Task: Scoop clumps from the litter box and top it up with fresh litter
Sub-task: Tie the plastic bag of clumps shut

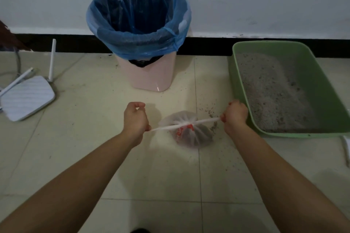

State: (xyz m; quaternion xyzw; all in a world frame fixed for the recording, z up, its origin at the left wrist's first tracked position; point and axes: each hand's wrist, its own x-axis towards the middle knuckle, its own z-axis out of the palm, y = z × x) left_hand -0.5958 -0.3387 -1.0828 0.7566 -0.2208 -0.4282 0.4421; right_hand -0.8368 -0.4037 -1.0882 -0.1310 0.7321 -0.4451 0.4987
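A small white plastic bag (191, 134) with red print and dark contents sits on the tiled floor between my hands. My left hand (135, 117) grips one twisted bag handle and my right hand (234, 114) grips the other. Both handles are stretched taut sideways across the top of the bag. To the right stands the green litter box (322, 89), holding grey litter (270, 91) that slopes across its floor. A pink bin (151, 75) lined with a blue bag (138, 19) stands against the wall behind the small bag.
Grains of litter (210, 111) lie scattered on the tiles near the box. A white router (26, 96) with antennas and cables lies on the floor at the left. A white object (346, 149) shows at the right edge. A black skirting runs along the wall.
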